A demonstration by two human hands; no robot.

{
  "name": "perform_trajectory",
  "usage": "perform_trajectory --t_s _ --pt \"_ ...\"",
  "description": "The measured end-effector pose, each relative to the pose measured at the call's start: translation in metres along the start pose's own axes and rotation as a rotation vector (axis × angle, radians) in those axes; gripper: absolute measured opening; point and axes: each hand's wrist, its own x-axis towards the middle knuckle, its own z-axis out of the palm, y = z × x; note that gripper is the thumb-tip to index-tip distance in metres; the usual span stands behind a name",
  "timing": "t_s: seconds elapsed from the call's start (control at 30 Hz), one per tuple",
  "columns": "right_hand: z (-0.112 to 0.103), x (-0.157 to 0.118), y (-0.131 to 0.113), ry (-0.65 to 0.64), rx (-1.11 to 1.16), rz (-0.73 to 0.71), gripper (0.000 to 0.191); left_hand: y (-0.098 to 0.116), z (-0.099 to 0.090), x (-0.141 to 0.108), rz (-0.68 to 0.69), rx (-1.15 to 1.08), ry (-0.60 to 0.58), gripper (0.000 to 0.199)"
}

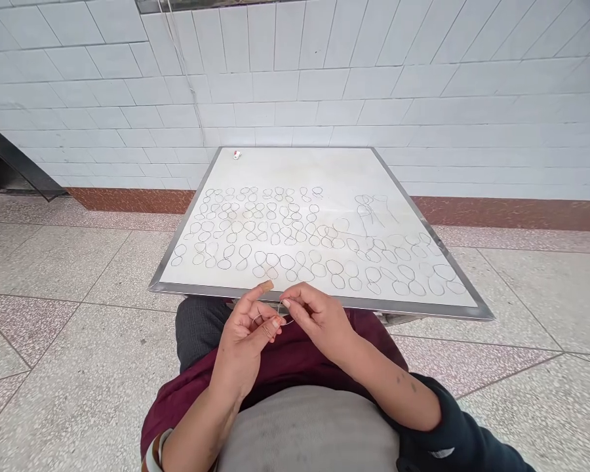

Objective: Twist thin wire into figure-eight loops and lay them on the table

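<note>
Both my hands meet over my lap, just in front of the table's near edge. A thin wire loop (278, 307) is pinched between the thumb and fingers of my left hand (246, 334). My right hand (319, 318) grips the same wire at its upper right, thumb against index finger. Part of the wire is hidden behind the fingers. A tan wrap or tape covers the tip of my left index finger. On the white table (295, 169) lie several rows of thin wire figure-eight loops (244, 257), close beyond my hands.
Tangled loose wires (368, 208) lie at the right rear of the table. A small red-and-white object (236, 155) sits near its far left corner. The table has a grey metal edge (191, 288). Behind it rises a white tiled wall (295, 85); speckled floor (78, 360) surrounds it.
</note>
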Motion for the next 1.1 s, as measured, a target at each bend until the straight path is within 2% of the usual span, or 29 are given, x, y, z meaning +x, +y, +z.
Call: perform_trajectory --t_s 0.13,0.23,0.47,0.63,0.83,0.9,1.1 --pt "0.009 -0.002 0.000 0.064 0.123 0.121 0.011 -0.001 0.003 0.000 -0.004 -0.054 0.008 0.042" --pt "0.016 -0.003 0.002 0.112 0.175 0.151 0.012 -0.003 0.004 0.000 0.000 -0.046 0.013 0.043" --pt "0.015 0.000 0.008 0.043 0.223 0.068 0.009 -0.005 0.001 0.002 0.019 -0.059 0.060 0.044" --pt "0.015 0.000 0.005 0.073 0.219 0.055 0.008 -0.002 0.001 0.001 0.022 -0.045 0.073 0.045" --pt "0.027 -0.005 0.006 0.156 0.123 0.066 0.012 -0.006 0.003 0.003 0.031 -0.076 0.083 0.041" --pt "0.029 -0.005 0.007 0.159 0.142 0.080 0.013 -0.007 0.003 0.004 0.034 -0.105 0.096 0.041" --pt "0.025 -0.004 0.005 0.062 0.321 0.098 0.012 -0.001 0.003 0.003 0.006 -0.208 0.129 0.045"
